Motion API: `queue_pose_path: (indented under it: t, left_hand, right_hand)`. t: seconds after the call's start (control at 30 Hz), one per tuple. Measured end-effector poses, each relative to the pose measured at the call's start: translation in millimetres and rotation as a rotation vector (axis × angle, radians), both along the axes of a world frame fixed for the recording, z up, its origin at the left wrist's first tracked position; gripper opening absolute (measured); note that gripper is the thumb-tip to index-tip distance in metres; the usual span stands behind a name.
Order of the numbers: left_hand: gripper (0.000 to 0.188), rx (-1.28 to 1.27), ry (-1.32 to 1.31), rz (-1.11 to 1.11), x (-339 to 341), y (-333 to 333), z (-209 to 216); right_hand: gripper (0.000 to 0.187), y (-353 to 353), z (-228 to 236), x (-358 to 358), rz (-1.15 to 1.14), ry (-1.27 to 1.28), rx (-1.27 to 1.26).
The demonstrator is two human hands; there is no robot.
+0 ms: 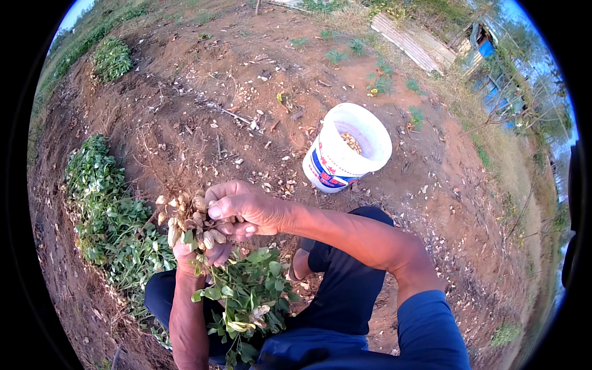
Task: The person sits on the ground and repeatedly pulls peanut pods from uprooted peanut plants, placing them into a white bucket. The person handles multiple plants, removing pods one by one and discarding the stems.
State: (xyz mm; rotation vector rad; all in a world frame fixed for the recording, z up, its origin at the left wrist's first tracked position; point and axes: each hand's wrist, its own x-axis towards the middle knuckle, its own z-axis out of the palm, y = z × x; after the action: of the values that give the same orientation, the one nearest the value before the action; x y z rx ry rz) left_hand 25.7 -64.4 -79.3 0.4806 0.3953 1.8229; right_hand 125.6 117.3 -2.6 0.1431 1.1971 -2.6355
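Observation:
A pulled-up peanut plant [253, 283] lies across my lap, its green leaves hanging down between my legs. At its root end is a cluster of pale, soil-dusted peanuts [185, 216]. My left hand [213, 253] is closed round the stems just below this cluster, partly hidden by pods and leaves. From the right, my right hand [240, 209] reaches across with curled fingers and thumb closed on peanuts at the cluster's edge. Beyond my knees stands a white bucket [327, 151] with blue and red print, tilted in view, with loose peanuts [351, 143] at its bottom.
A long heap of uprooted green plants [111, 216] lies along my left side. Another leafy clump [112, 58] sits farther off. Dry brown soil [203, 117] with scattered shells and twigs surrounds the bucket. Corrugated sheets [407, 43] lie at the far right, near a shed [478, 43].

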Motion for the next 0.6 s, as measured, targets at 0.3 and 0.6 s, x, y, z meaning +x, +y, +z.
queue_pose_path:
  t: [0.3, 0.6]
  left_hand:
    - [0.053, 0.105, 0.005, 0.062, -7.5, 0.7, -13.1]
    - [0.039, -0.085, 0.047, 0.172, -1.7, 0.6, -6.7]
  right_hand:
    - [0.019, -10.4, 5.6, 9.0, 0.016, 0.09, -0.146]
    - [0.024, 130.9, 29.4, 17.5, -0.738, -0.003, 0.662]
